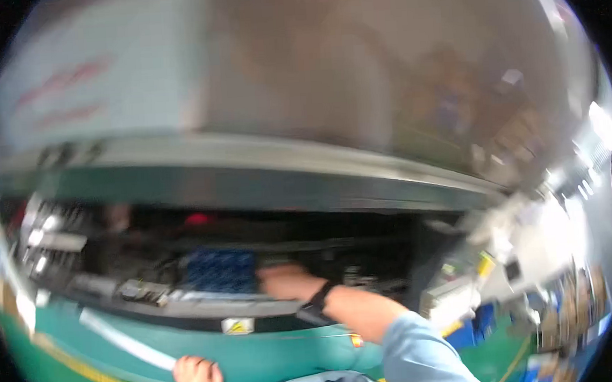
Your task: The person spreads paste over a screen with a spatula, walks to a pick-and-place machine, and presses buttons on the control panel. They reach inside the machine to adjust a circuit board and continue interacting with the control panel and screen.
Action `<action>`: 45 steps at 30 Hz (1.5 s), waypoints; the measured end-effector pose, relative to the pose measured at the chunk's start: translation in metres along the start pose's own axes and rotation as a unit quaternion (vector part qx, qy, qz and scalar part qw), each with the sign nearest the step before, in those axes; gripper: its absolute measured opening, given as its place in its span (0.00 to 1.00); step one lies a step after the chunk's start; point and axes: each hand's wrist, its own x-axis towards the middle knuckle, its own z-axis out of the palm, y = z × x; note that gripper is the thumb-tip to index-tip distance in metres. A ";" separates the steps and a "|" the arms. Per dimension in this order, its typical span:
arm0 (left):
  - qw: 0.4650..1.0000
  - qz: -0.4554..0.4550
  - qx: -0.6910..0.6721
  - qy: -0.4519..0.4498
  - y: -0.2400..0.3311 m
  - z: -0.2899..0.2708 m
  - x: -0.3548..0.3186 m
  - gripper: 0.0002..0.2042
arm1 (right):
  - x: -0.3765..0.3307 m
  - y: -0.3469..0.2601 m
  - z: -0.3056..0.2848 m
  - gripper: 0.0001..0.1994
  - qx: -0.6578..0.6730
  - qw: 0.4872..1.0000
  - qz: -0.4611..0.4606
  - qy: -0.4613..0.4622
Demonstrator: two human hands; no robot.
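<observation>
My right hand (283,280) reaches into the dark opening of a large machine, a black band round its wrist. It is at the right edge of a blue tray-like panel (221,270) with a patterned surface. Motion blurs its fingers, so whether it grips the panel does not show. Lower down, outside the machine, my left hand (198,379) has its fingers curled. A long white strip (129,340) runs up to it from the left; whether the hand holds the strip or anything else is unclear.
The machine's raised, shiny cover (299,72) hangs above the opening, its pale lower edge (261,150) crossing the view. Metal parts (144,292) sit left of the panel. A yellow warning label (238,326) marks the front. Blue bins (474,326) stand at the right on green floor.
</observation>
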 end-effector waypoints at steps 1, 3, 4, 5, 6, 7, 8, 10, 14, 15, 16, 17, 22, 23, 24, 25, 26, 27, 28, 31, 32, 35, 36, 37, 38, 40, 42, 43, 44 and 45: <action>1.000 0.002 -0.003 -0.013 0.008 -0.011 0.000 0.11 | -0.019 -0.014 -0.001 0.21 0.038 0.997 -0.005 0.064; 0.999 0.034 -0.014 -0.014 0.015 -0.016 -0.001 0.09 | -0.092 -0.035 -0.019 0.23 0.056 0.986 -0.101 0.118; 0.999 0.029 -0.005 -0.034 0.017 -0.006 0.005 0.08 | -0.129 -0.034 -0.030 0.24 0.065 0.985 -0.118 0.108; 0.999 0.013 0.018 -0.041 0.020 -0.005 0.004 0.07 | -0.164 -0.028 -0.024 0.23 0.092 0.976 -0.145 0.136; 0.998 -0.009 0.048 -0.047 0.020 -0.004 0.002 0.09 | -0.199 -0.022 -0.012 0.22 0.117 0.963 -0.181 0.162; 0.998 0.003 0.051 -0.042 0.021 -0.001 0.002 0.09 | -0.232 -0.016 -0.007 0.22 0.117 0.961 -0.180 0.175; 0.998 0.000 0.042 -0.037 0.022 0.001 0.002 0.08 | -0.263 -0.008 -0.001 0.21 0.136 0.947 -0.204 0.208; 0.999 -0.008 0.028 -0.031 0.022 0.002 0.002 0.07 | -0.317 0.017 0.013 0.21 0.159 0.927 -0.231 0.248; 0.997 -0.020 0.062 -0.041 0.027 0.008 0.000 0.07 | -0.398 0.083 0.025 0.21 0.150 0.895 -0.087 0.411; 0.997 -0.016 0.070 -0.039 0.026 0.013 -0.002 0.07 | -0.414 0.101 0.028 0.21 0.154 0.872 -0.019 0.465; 0.993 -0.050 0.099 -0.026 0.024 0.021 -0.007 0.08 | -0.429 0.118 0.032 0.21 0.164 0.850 0.009 0.501; 0.988 -0.086 0.129 -0.010 0.026 0.031 -0.010 0.08 | -0.440 0.138 0.035 0.21 0.172 0.827 0.033 0.535; 0.962 -0.221 0.157 0.044 0.072 0.058 0.004 0.10 | -0.493 0.232 0.031 0.22 0.183 0.728 0.117 0.651; 0.959 -0.226 0.162 0.049 0.068 0.067 0.001 0.10 | -0.502 0.243 0.022 0.23 0.195 0.713 0.134 0.660; 0.959 -0.224 0.157 0.080 0.060 0.074 0.002 0.10 | -0.507 0.253 0.013 0.24 0.205 0.698 0.151 0.669; 0.957 -0.221 0.151 0.110 0.051 0.080 0.002 0.10 | -0.510 0.261 0.006 0.24 0.206 0.700 0.145 0.669; 0.955 -0.218 0.144 0.139 0.045 0.085 -0.005 0.10 | -0.512 0.267 -0.002 0.25 0.175 0.701 0.146 0.675; 0.954 -0.222 0.147 0.141 0.052 0.084 -0.006 0.10 | -0.512 0.272 -0.008 0.25 0.144 0.702 0.149 0.681; 0.951 -0.235 0.151 0.133 0.057 0.083 -0.005 0.10 | -0.511 0.276 -0.011 0.25 0.112 0.702 0.151 0.687; 0.944 -0.267 0.155 0.119 0.075 0.081 0.000 0.09 | -0.504 0.285 -0.020 0.26 0.072 0.698 0.151 0.697; 0.943 -0.262 0.163 0.122 0.076 0.081 0.001 0.09 | -0.501 0.288 -0.022 0.26 0.052 0.694 0.154 0.701; 0.942 -0.255 0.179 0.128 0.075 0.080 0.001 0.08 | -0.489 0.301 -0.026 0.26 0.026 0.691 0.167 0.702; 0.941 -0.257 0.181 0.129 0.076 0.080 0.000 0.08 | -0.487 0.301 -0.028 0.26 0.014 0.690 0.176 0.702; 0.940 -0.258 0.182 0.129 0.076 0.080 0.000 0.08 | -0.488 0.303 -0.029 0.26 0.014 0.691 0.173 0.702; 0.939 -0.259 0.184 0.130 0.076 0.081 -0.001 0.08 | -0.490 0.304 -0.029 0.26 0.019 0.693 0.169 0.700; 0.940 -0.259 0.184 0.129 0.076 0.082 0.002 0.08 | -0.495 0.304 -0.029 0.26 0.029 0.697 0.163 0.698; 0.942 -0.254 0.182 0.126 0.077 0.083 0.006 0.08 | -0.499 0.307 -0.027 0.25 0.025 0.691 0.162 0.704; 0.942 -0.253 0.183 0.126 0.077 0.083 0.006 0.08 | -0.502 0.309 -0.025 0.25 0.020 0.684 0.161 0.711; 0.940 -0.255 0.189 0.124 0.076 0.081 0.003 0.09 | -0.504 0.311 -0.023 0.25 0.014 0.677 0.161 0.718; 0.939 -0.257 0.194 0.122 0.077 0.081 0.001 0.09 | -0.509 0.314 -0.021 0.25 0.013 0.676 0.162 0.719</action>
